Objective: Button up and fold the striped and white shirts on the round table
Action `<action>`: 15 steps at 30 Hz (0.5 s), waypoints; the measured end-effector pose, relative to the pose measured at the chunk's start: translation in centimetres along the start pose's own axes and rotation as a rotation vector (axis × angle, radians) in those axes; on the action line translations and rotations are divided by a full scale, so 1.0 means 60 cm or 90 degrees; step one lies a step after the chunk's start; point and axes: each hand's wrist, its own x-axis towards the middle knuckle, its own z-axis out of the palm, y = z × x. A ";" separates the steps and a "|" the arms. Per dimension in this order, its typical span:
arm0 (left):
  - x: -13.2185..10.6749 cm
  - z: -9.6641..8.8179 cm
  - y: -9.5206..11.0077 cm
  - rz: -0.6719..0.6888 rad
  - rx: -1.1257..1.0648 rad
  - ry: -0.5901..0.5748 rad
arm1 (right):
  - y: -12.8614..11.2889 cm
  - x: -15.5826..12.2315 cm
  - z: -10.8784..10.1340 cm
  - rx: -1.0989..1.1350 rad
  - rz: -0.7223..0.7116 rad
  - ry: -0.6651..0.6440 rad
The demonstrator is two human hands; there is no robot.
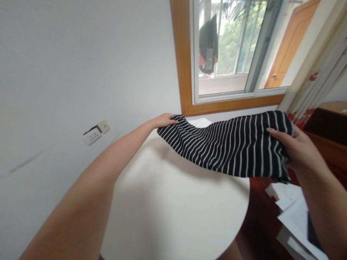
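Observation:
A black cloth with white stripes (217,146) hangs stretched between my two hands, sagging in the middle above a round white table (173,209). My left hand (165,120) pinches its far left end, thumb on top. At the other end, my right hand (296,146) grips the cloth with the thumb over the front and the fingers hidden behind it. The fabric looks folded or doubled at the right side. Whether it is a garment I cannot tell.
A pale wall (94,65) with a power socket (93,136) borders the table on the left. Behind is a wood-framed window (185,65). Right of the table, papers (295,213) lie lower down, and a curtain (317,68) hangs by the window.

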 end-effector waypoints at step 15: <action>0.377 0.237 0.087 -0.033 0.330 0.337 | 0.276 0.010 0.045 -0.032 0.089 -0.061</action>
